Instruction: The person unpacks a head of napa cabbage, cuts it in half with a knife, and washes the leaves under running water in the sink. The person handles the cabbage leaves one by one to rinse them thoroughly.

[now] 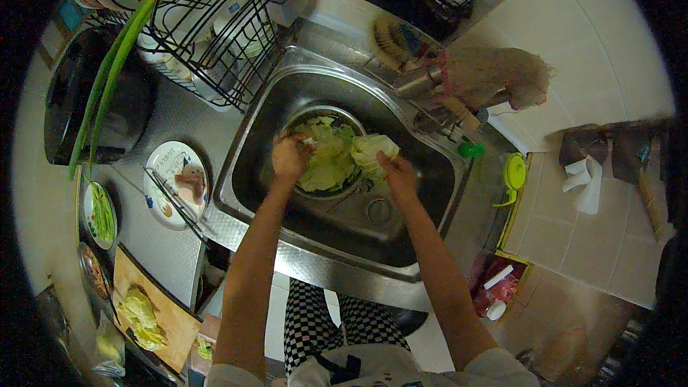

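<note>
In the steel sink, a round metal bowl (324, 111) holds torn pale-green cabbage leaves (328, 164). My right hand (399, 171) grips a bunched piece of cabbage (373, 151) over the bowl's right rim. At the left rim, the fingers of my left hand (290, 157) are curled around a small pale piece of leaf, mostly hidden by the hand. The sink's drain (379, 209) shows to the right of the bowl, below my right hand.
A wire dish rack (236, 54) stands behind left. On the left counter are a plate (156, 172) with meat and chopsticks, and a plate of green strips (100, 215). A cutting board (161, 306) bears cabbage. Brushes and a mesh cloth (489, 72) lie behind the sink.
</note>
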Tool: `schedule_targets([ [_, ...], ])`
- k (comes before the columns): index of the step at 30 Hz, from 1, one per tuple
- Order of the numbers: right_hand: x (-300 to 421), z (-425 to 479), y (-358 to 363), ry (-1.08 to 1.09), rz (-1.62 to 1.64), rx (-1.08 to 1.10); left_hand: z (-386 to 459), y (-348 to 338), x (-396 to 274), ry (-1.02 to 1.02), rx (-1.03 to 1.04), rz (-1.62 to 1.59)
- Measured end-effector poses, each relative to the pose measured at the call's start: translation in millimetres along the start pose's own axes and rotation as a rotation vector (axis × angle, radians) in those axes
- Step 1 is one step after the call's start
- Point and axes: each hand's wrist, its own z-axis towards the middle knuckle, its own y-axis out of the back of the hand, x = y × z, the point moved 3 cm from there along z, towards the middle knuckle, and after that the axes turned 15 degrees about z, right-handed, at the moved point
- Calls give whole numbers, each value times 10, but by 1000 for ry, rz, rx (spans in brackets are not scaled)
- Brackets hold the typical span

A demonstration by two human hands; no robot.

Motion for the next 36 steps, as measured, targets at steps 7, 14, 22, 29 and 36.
schedule_targets([
  [7,344,94,-262,176,-475,143,-326,903,-424,-746,-253,190],
  [14,34,146,-515,161,-299,665,-305,645,-736,-721,-82,102],
  [22,-465,316,-54,65,-19,-28,-210,230,-129,-27,201,471],
  [29,-35,-31,-112,96,48,68,-474,-130,316,24,144,405],
  [36,62,19,-58,185,-101,26,-575,610,-122,-303,-177,72],
])
